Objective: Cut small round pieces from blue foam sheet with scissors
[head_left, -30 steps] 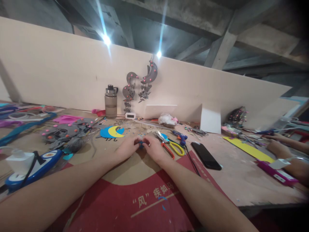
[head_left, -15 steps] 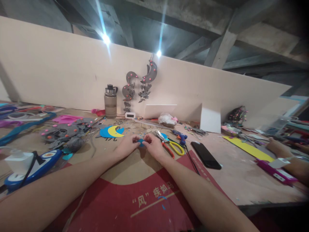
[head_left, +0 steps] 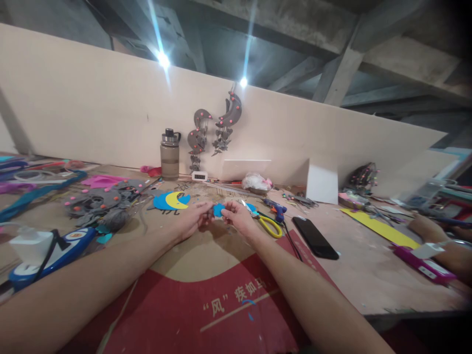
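While pinched between both hands | blue foam piece: small, flat, rounded

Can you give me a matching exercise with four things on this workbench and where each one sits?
1. blue foam piece
2. water bottle
3. black phone
4. scissors

A. by the back wall
B. pinched between left hand and right hand
C. just right of the right hand
D. flat, right of the scissors

Pairs: 1-B, 2-A, 3-D, 4-C
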Demonstrator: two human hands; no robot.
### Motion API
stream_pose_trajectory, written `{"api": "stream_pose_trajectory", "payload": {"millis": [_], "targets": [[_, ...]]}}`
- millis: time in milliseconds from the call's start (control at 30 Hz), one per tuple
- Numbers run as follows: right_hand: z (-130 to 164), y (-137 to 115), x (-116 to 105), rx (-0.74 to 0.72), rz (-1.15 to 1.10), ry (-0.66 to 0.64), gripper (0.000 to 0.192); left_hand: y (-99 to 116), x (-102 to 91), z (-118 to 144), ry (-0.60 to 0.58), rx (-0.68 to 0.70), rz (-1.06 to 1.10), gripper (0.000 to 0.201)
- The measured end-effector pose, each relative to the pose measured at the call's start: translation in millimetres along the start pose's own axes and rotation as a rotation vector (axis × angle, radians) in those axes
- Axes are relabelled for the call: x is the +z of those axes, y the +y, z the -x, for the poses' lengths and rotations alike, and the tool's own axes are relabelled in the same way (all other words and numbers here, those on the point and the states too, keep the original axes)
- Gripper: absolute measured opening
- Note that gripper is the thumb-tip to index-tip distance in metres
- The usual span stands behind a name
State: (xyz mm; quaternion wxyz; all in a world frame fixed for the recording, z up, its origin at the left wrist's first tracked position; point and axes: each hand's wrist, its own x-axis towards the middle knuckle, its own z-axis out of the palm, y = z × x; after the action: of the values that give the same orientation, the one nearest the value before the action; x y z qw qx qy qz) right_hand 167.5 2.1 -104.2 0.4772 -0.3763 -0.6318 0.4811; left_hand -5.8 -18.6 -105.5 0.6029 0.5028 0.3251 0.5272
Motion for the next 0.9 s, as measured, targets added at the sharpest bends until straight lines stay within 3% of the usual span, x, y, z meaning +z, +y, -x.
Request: {"api": "stream_pose_trajectory", "payload": {"millis": [233,467,633,767,900], "targets": [[0,-3,1,-0.017,-0.029,0.021,0.031,-1,-1.2,-1,-0.083,-0.039,0.052,0.035],[3,-7,2,-0.066,0.064,0.014,0.030,-3,-1.2,-2,0.012,-0.082,-0.076,0.031],[10,-12,3,-0.321,0.405,0.014,0.053,0,0.0,-2,0.020,-0.041,-0.021,0.028],[15,-15,3,-0.475,0.670,0.026,0.042,-3,-0.8,-3,0.008,-0.021,-0.046,0.028],[14,-15,2,-0.482,0.702,0.015,0.035,-1,0.9,-1,-0.009,-0.024,-0.053,0.029]]}}
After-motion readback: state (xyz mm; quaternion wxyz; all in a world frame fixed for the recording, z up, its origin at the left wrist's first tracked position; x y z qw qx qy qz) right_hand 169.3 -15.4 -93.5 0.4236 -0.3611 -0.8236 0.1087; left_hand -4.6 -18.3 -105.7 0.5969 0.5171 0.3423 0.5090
